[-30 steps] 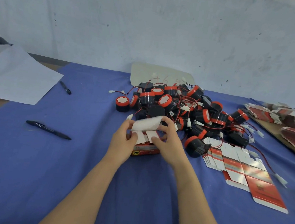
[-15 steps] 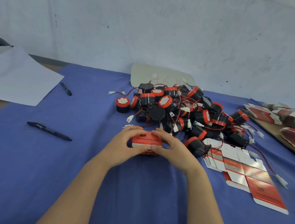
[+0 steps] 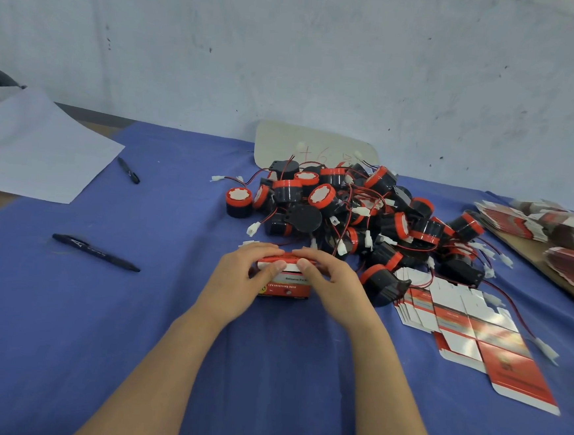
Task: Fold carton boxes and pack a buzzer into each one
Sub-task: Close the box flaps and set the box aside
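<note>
Red card sits under both your hands. Your left hand (image 3: pixel 239 282) and right hand (image 3: pixel 335 286) each curl over the top of the box (image 3: pixel 287 287), fingers across the lid and thumbs meeting at its near edge, so both are grasping it as it stands on the cloth (image 3: pixel 133 325) right in front of you. Whether a buzzer is inside I cannot tell; the walls hide it. The risk, as I judge it, lies in that lid. Press down before the tuck flap has found its slot and you will crease the flap or bow the front wall, and a lead left hanging over the rim would get pinched in the seam. Squeeze too hard from the ends and the thin card may buckle. Just beside your right hand lies a loose buzzer (image 3: pixel 381 283), next to the fan of flat cartons (image 3: pixel 459 320) — a careless sweep of the forearm could knock it or scatter them. Beyond, the pile (image 3: pixel 348 208) is tangled in its own wires — pulling one buzzer free could drag several towards the box.
</note>
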{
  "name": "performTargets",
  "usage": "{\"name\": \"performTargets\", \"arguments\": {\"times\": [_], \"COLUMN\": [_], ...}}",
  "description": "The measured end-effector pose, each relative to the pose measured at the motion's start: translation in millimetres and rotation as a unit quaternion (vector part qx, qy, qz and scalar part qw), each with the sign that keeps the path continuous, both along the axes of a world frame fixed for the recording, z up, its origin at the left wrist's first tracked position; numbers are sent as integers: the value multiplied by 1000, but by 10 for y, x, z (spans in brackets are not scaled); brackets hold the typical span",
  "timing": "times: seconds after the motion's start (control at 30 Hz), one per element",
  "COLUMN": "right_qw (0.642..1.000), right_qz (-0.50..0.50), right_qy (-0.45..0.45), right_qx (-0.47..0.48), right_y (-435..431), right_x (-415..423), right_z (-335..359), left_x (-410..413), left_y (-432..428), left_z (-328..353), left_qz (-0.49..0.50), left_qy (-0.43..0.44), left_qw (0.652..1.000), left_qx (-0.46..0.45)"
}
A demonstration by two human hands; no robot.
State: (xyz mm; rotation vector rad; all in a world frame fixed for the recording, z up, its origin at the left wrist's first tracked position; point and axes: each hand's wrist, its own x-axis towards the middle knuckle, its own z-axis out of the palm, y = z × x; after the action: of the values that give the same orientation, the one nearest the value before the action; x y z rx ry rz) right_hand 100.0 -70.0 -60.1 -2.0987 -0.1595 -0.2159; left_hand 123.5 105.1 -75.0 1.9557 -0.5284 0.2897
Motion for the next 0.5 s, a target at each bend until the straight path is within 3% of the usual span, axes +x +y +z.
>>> {"name": "performTargets", "arguments": {"times": [0.17,0.3,0.5], "right_qw": [1000,995,980], "right_qz": [9,0,-87], "right_qy": [10,44,54], "right_qx": [16,90,169], "right_y": [7,39,185], "right_x": [-5,-11,32], "right_z": [27,43,-13], "left_x": [2,-6,-64], "left_y": [-15,-10,-123], "left_z": [-27,-40,86], "left_qz": [-28,-86,-43], "left_qy": [36,94,191], "left_qw": [999,992,978], "left_qx": [-18,4,-70]}}
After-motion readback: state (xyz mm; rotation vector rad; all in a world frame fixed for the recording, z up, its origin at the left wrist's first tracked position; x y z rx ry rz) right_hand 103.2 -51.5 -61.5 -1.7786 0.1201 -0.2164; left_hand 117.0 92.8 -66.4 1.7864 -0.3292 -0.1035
